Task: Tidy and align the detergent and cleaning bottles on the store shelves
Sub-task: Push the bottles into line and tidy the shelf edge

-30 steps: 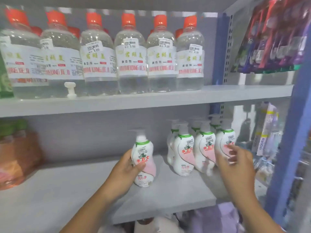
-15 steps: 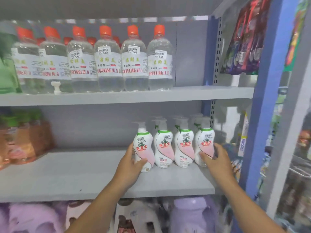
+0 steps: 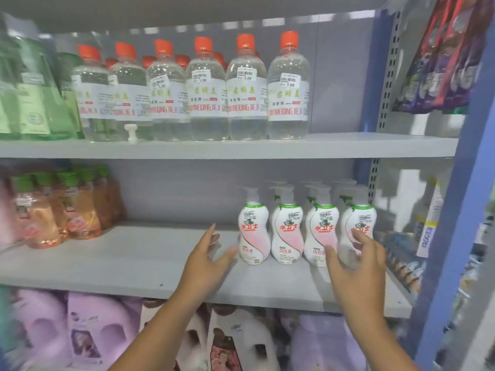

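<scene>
While hovering with fingers spread and gripping nothing: left hand (image 3: 207, 257) just left of the pump bottles (image 3: 305, 228), right hand (image 3: 357, 259) in front of the rightmost one.

Standing upright in a tight front row of four on the middle shelf (image 3: 134, 266), near its right end; rear row mostly hidden, only pump heads showing. Covered at lower right by the right hand, contact not discernible. Blurred at left: orange bottles (image 3: 56, 210). Above: clear bottles (image 3: 203, 92), small print illegible.

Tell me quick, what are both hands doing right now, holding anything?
Left hand: open, fingers spread, holding nothing, just left of the leftmost pump bottle.
Right hand: open, fingers spread in front of the rightmost pump bottle; contact unclear.
</scene>
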`<state>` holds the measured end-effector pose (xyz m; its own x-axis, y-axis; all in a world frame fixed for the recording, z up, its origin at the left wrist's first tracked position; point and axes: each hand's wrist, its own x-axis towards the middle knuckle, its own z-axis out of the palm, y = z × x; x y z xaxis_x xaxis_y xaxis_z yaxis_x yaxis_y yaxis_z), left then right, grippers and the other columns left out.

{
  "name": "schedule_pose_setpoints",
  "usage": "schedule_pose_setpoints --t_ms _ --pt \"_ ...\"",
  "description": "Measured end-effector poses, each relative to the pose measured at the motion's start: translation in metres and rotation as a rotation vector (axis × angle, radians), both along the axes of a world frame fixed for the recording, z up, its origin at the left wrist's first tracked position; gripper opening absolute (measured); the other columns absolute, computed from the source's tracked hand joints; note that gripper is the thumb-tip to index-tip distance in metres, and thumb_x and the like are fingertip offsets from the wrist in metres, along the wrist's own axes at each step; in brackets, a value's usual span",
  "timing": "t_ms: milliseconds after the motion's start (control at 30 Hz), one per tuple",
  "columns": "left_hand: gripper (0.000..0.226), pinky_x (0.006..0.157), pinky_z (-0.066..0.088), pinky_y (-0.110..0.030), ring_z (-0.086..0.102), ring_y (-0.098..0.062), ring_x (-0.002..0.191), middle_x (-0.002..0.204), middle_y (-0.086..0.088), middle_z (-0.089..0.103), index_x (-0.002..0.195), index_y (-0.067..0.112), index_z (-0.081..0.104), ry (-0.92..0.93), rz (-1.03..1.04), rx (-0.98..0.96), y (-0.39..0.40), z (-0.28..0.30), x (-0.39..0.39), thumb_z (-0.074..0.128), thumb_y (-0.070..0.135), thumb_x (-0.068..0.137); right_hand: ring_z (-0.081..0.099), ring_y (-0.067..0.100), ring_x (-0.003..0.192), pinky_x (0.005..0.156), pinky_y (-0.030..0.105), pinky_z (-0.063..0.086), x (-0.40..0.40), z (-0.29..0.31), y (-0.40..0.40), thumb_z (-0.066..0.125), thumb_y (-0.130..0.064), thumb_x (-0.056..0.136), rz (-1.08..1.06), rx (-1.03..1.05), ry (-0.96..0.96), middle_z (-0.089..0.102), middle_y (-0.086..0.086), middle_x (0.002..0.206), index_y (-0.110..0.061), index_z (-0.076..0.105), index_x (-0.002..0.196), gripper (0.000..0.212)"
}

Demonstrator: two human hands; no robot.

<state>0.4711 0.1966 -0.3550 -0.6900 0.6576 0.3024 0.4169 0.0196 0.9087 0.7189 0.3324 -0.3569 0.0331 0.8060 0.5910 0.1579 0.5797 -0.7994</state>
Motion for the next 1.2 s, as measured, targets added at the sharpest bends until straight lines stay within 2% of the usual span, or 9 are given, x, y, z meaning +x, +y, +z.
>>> schedule_pose_setpoints --t_ms 100,267,467,567,700,833,967,1033,1200 --pt "0.077 0.097 0.043 -0.023 0.057 -0.006 0.119 0.136 0.011 0.057 0.153 0.029 0.042 -0.031 0.152 0.078 -0.061 -0.002 -0.025 0.080 0.036 0.086 0.061 -0.007 0.108 0.089 0.022 0.046 -0.058 -0.001 -0.057 0.079 -0.032 0.086 0.379 -0.169 0.084 0.056 -0.036 0.119 -0.042 0.056 0.129 0.050" --pt "0.075 0.096 0.045 -0.028 0.061 -0.014 0.118 0.137 0.002 0.059 0.155 0.024 0.040 -0.143 0.454 0.092 -0.197 -0.009 -0.090 0.078 0.030 0.089 0.060 -0.007 0.114 0.089 0.015 0.051 -0.181 -0.019 -0.152 0.078 -0.028 0.089 0.838 -0.326 -0.073 0.060 -0.019 0.129 -0.037 0.056 0.130 0.048" --pt "0.061 0.083 0.051 -0.029 0.065 -0.013 0.105 0.133 0.004 0.063 0.143 0.027 0.053 -0.159 0.697 0.092 -0.368 -0.020 -0.184 0.078 0.035 0.088 0.060 0.002 0.119 0.100 0.032 0.054 -0.333 -0.032 -0.293 0.079 -0.018 0.089 1.107 -0.382 -0.153 0.059 -0.016 0.134 -0.038 0.056 0.126 0.048" --pt "0.060 0.067 0.050 -0.016 0.063 -0.001 0.105 0.126 0.014 0.063 0.140 0.032 0.055 -0.134 0.736 0.115 -0.447 -0.014 -0.242 0.078 0.044 0.086 0.061 0.003 0.119 0.102 0.042 0.054 -0.409 -0.031 -0.366 0.080 -0.020 0.088 1.160 -0.350 -0.161 0.061 -0.018 0.131 -0.040 0.057 0.124 0.047" --pt "0.060 0.073 0.047 -0.016 0.060 0.007 0.106 0.129 0.016 0.060 0.140 0.035 0.054 -0.114 0.727 0.127 -0.538 -0.002 -0.324 0.076 0.046 0.086 0.061 0.003 0.119 0.087 0.015 0.050 -0.502 -0.022 -0.462 0.079 -0.022 0.089 1.205 -0.349 -0.179 0.061 -0.013 0.131 -0.039 0.056 0.121 0.043" --pt "0.060 0.072 0.046 -0.014 0.062 -0.004 0.111 0.132 0.016 0.060 0.141 0.038 0.054 -0.112 0.703 0.077 -0.597 0.012 -0.404 0.076 0.050 0.086 0.064 0.009 0.114 0.075 0.005 0.048 -0.587 -0.004 -0.533 0.079 -0.016 0.089 1.153 -0.344 -0.197 0.063 -0.008 0.128 -0.031 0.059 0.121 0.040" --pt "0.065 0.094 0.055 -0.035 0.062 -0.009 0.115 0.131 0.016 0.059 0.142 0.039 0.051 -0.116 0.635 0.065 -0.628 0.022 -0.487 0.076 0.054 0.084 0.062 0.012 0.118 0.095 0.022 0.048 -0.668 0.018 -0.572 0.076 -0.023 0.093 1.118 -0.327 -0.223 0.060 -0.008 0.133 -0.022 0.056 0.137 0.049" --pt "0.062 0.095 0.056 -0.039 0.063 -0.010 0.111 0.130 0.015 0.060 0.141 0.038 0.053 -0.121 0.633 0.079 -0.631 0.026 -0.533 0.077 0.052 0.085 0.061 0.012 0.119 0.102 0.032 0.049 -0.711 0.028 -0.581 0.075 -0.028 0.093 1.093 -0.311 -0.248 0.059 -0.010 0.134 -0.024 0.055 0.139 0.050" --pt "0.062 0.095 0.057 -0.043 0.063 -0.009 0.110 0.128 0.015 0.059 0.139 0.038 0.053 -0.095 0.557 0.095 -0.608 0.029 -0.660 0.079 0.051 0.084 0.058 0.012 0.117 0.094 0.028 0.044 -0.846 0.043 -0.576 0.072 -0.033 0.094 0.965 -0.269 -0.217 0.058 -0.006 0.139 -0.022 0.053 0.141 0.052"
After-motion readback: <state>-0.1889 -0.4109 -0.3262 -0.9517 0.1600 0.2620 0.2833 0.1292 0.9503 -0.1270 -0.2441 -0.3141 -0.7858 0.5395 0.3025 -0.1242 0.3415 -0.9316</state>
